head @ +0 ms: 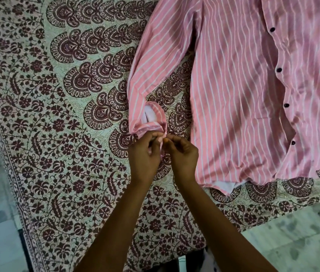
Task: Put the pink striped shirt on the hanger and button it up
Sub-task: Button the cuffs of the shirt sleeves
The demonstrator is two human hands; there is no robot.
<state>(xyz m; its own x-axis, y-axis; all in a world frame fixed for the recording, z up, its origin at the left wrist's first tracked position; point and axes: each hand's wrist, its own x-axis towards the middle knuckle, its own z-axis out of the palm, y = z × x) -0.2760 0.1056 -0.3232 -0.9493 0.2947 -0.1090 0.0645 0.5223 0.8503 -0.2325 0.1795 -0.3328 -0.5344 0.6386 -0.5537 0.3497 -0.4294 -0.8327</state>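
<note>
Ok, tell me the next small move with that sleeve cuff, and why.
Probably finish fastening the cuff: the left hand and right hand both pinch its edge together, and the cuff opening gapes, showing white lining. The shirt lies flat on the bedsheet, so nothing else needs holding.

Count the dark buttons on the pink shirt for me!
4, down the front edge: the top button, second button, third button, and lowest button. More may hide beyond the picture's top edge.
</note>
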